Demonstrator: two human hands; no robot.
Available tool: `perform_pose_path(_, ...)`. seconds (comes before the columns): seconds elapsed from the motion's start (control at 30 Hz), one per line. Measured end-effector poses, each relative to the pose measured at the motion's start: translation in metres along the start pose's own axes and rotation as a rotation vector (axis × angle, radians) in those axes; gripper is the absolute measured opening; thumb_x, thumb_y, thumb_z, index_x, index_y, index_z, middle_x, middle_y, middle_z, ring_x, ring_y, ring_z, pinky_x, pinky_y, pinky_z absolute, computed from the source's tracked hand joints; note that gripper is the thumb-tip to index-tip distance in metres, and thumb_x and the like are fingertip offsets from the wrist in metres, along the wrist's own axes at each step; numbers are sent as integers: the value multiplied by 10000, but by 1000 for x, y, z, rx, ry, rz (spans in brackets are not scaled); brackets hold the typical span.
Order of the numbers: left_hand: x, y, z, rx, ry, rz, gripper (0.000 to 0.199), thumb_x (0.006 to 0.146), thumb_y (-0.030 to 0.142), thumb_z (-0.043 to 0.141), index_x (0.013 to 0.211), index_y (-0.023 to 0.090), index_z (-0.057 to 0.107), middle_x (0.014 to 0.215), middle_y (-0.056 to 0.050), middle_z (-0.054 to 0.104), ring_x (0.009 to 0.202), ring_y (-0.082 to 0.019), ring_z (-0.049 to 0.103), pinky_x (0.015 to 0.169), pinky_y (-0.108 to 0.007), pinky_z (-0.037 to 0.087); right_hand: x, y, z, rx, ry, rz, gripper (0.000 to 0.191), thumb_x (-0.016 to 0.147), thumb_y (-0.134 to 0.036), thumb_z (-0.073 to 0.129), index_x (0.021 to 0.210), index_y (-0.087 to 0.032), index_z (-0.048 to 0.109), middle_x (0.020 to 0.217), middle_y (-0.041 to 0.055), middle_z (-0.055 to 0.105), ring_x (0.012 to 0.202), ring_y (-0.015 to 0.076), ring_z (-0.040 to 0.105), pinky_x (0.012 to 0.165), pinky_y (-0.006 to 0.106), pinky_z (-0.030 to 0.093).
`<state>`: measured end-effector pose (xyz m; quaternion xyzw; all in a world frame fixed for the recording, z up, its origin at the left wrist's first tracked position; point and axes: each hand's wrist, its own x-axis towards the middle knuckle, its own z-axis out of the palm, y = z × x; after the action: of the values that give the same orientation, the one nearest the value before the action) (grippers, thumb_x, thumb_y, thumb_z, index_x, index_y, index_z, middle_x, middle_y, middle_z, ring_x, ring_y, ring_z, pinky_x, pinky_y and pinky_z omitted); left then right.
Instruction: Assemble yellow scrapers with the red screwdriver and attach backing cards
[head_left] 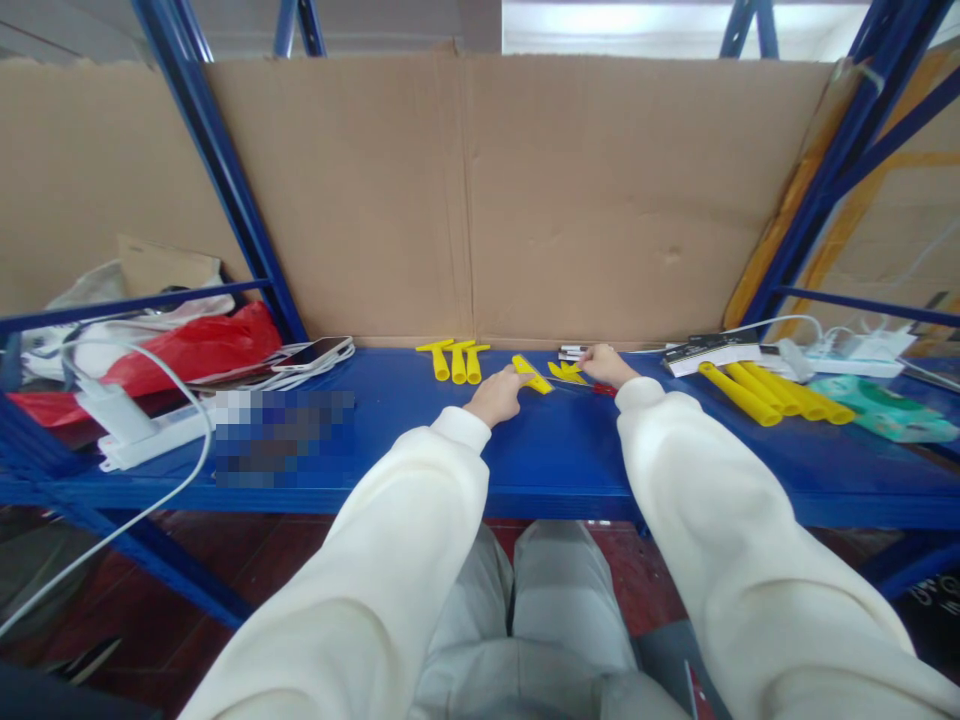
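Head view: on the blue bench (559, 455), between front and back edges, the left hand (496, 396) grips a yellow piece (533, 375). A little farther back, the right hand (607, 365) is beside small yellow pieces (568, 373); I cannot tell whether it grips anything. Farthest, three yellow T-shaped parts (458, 365) lie near the back edge.

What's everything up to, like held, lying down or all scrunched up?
Left hand, closed on a yellow T-piece.
Right hand, fingers bent, grip unclear.
Small yellow pieces, lying close together.
Three other T-pieces, lying in a row.
Yellow tubes, lying side by side.
Red bag, crumpled.
White cord, hanging over the edge.
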<state>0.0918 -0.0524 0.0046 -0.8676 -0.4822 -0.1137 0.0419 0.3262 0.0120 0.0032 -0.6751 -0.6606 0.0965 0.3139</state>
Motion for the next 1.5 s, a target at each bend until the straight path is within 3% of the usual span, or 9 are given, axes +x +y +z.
perform_pose_path(0.13,1,-1,1,-25,41,22,648,830,-4,468,1438,212,527,1291,-142,578,1156,-248,630,1026,-336,466,-19,-32,11,320,-69,-111,81,712,-138,630,701,-137,710,698,34,704,686,147,626,708,254,505)
perform_pose_path(0.23,2,-1,3,-34,68,35,640,841,-7,446,1437,210,530,1266,-145,589,1135,-252,639,1013,-347,475,-31,-44,19,387,-127,-180,69,686,-134,640,644,-156,691,670,10,686,659,128,599,705,244,493)
perform_pose_path(0.4,2,-1,3,-32,80,48,633,836,-15,433,1415,212,556,1224,-144,603,1094,-258,651,987,-361,492,-31,-42,31,373,-115,-200,97,671,-124,631,590,-167,661,662,8,674,679,139,597,703,254,487)
perform_pose_path(0.7,3,-2,5,-35,80,52,644,825,-15,447,1412,226,558,1200,-129,604,1058,-236,657,979,-347,495,-27,-33,35,309,-67,-304,103,685,-145,622,596,-179,663,754,20,685,793,165,618,835,293,491)
perform_pose_path(0.83,2,-1,5,-35,82,57,643,829,-19,440,1419,213,551,1217,-135,599,1068,-240,655,979,-345,495,-33,-38,33,308,-73,-245,112,688,-143,621,587,-177,657,729,19,682,762,162,613,798,278,488)
perform_pose_path(1.0,2,0,4,-42,94,42,644,833,-17,444,1417,232,552,1218,-129,598,1060,-238,657,973,-348,500,-41,-49,33,363,-66,-64,114,716,-155,602,639,-160,686,649,13,655,674,150,587,689,257,469)
perform_pose_path(1.23,2,1,4,-65,115,22,635,838,-12,440,1411,236,555,1245,-138,578,1070,-244,652,977,-365,502,-45,-57,37,460,-28,83,92,715,-166,609,658,-157,681,645,12,657,693,155,607,682,254,470)
perform_pose_path(1.5,2,3,4,-57,131,1,642,826,-14,449,1416,219,545,1240,-138,571,1067,-235,646,977,-359,501,-43,-55,47,479,19,69,72,739,-204,600,681,-186,639,700,28,669,772,179,629,704,273,490)
